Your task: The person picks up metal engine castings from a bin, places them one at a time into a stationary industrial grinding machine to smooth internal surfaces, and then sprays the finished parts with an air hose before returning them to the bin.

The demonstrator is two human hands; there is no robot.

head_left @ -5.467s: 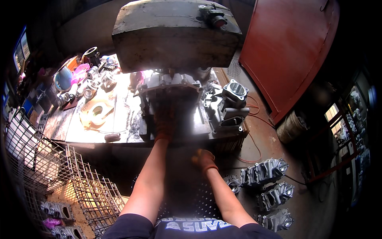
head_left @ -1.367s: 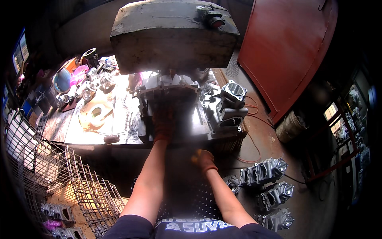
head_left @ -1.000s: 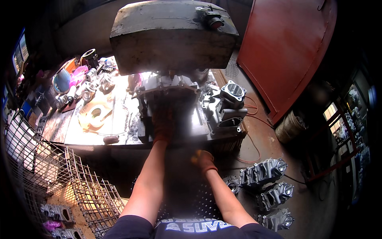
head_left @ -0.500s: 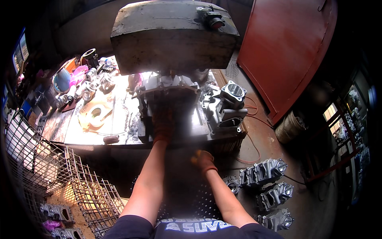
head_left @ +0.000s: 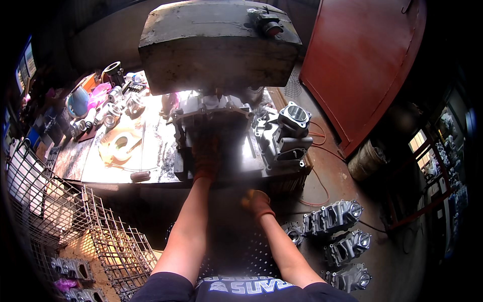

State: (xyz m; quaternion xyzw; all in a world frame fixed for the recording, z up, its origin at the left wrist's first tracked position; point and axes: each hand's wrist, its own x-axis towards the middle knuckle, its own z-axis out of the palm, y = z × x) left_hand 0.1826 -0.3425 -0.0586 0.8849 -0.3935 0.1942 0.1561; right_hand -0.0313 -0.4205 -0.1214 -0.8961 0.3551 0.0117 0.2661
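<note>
On the cluttered workbench [head_left: 151, 156] stands a grey engine block [head_left: 214, 126] under a big tank [head_left: 216, 45]. Left hand [head_left: 205, 158], gloved, lies flat on this block. Right hand [head_left: 255, 201], gloved, hangs below the bench edge; its grip I cannot tell.

A metal-topped counter [head_left: 161, 151], worn and stained, is seen under the work. A grey engine casing [head_left: 216, 126] is placed near its front edge, and a second casing with a round opening [head_left: 287, 131] is placed just beside it on the right. On the left part, small metal parts [head_left: 121, 103], a pale flat gasket [head_left: 118, 146] and a short dark cylinder [head_left: 140, 176] are laid. On the floor [head_left: 392, 251], three grey castings [head_left: 342, 236] are set in a row.
</note>
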